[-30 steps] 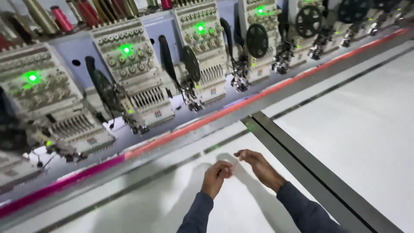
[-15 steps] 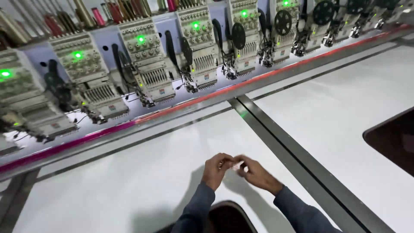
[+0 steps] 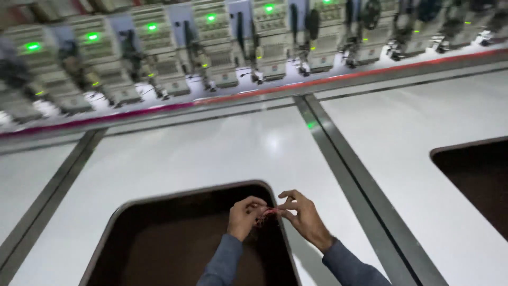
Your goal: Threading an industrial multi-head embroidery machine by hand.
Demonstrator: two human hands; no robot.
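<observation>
While both hands meet at lower centre of the frame, the left hand and right hand pinch a short red thread between closed fingertips, stretched between them above the dark cutout in the white table. Embroidery heads line the top.

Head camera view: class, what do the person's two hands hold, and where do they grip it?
A short bit of red thread, pinched at its ends between the fingertips of the left hand and right hand.
</observation>
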